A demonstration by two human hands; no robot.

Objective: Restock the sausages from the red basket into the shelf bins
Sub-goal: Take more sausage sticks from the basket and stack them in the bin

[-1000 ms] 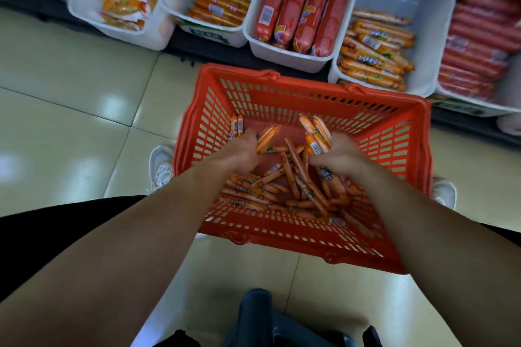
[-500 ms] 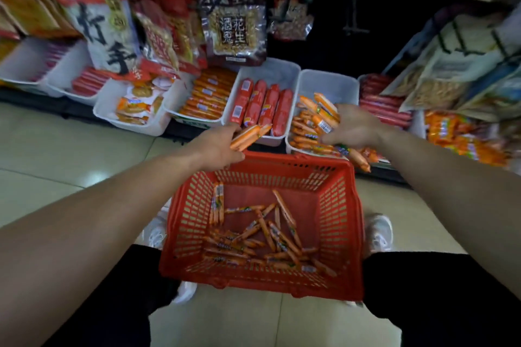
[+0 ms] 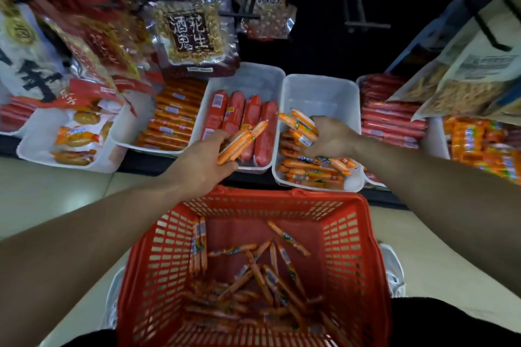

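Note:
The red basket (image 3: 349,251) sits on the floor in front of me with several thin orange sausages (image 3: 262,276) loose on its bottom. My left hand (image 3: 204,160) grips a bunch of orange sausages (image 3: 242,141) above the front edge of the bin of thick red sausages (image 3: 242,121). My right hand (image 3: 329,135) holds another bunch of orange sausages (image 3: 300,127) inside the white bin (image 3: 318,93), over the orange sausages (image 3: 313,169) lying at its front.
More white bins line the low shelf: long orange sticks (image 3: 174,115), snack packs (image 3: 76,132) to the left, red sausages (image 3: 392,118) to the right. Peanut bags (image 3: 191,34) and other packets hang above. Pale floor tiles and my white shoes (image 3: 394,270) flank the basket.
Both hands lifted out of the basket with sausages and reached forward to the shelf. My right hand has gone down into the white bin; my left hand moved up over the red sausage bin.

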